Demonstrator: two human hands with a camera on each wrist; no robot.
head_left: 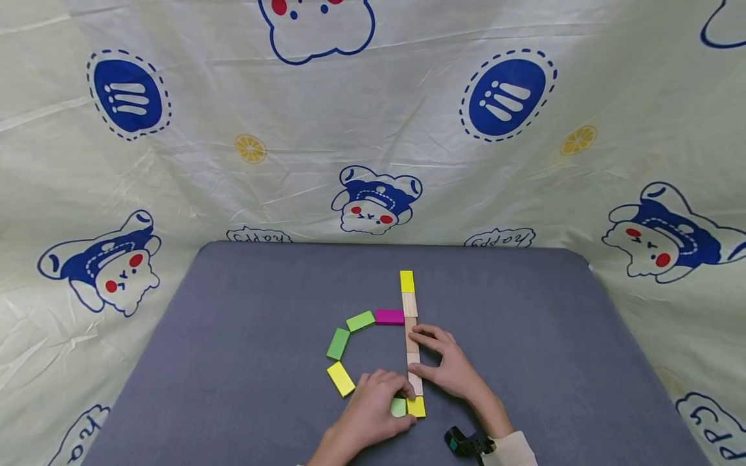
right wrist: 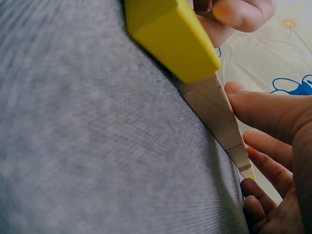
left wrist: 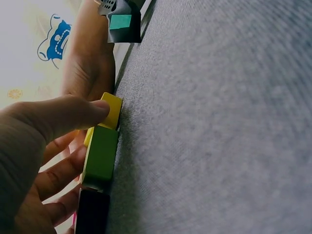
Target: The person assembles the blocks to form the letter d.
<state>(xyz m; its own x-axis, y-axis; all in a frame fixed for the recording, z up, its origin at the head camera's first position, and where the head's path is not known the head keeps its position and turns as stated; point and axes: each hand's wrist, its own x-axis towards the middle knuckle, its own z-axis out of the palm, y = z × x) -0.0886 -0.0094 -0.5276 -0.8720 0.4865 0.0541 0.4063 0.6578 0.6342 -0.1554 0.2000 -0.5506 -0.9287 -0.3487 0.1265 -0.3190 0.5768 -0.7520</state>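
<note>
My left hand (head_left: pixel 375 404) pinches a yellow block (head_left: pixel 416 407) between thumb and index finger at the near end of a straight column. Against that block's left side is a green block (left wrist: pixel 100 158), partly under the hand; a dark block (left wrist: pixel 91 212) follows it in the left wrist view. My right hand (head_left: pixel 451 366) rests its thumb and fingertips on the plain wooden blocks (head_left: pixel 410 334) of the column. Another yellow block (head_left: pixel 406 281) tops the column. A magenta block (head_left: pixel 390 317) meets the column's left side.
Two green blocks (head_left: pixel 338 343) and a yellow block (head_left: pixel 340 379) curve round on the left from the magenta one. Everything lies on a grey cloth-covered table (head_left: pixel 250 336). A printed curtain (head_left: pixel 204 188) hangs behind it. A black wrist camera (head_left: pixel 464 443) is by the right wrist.
</note>
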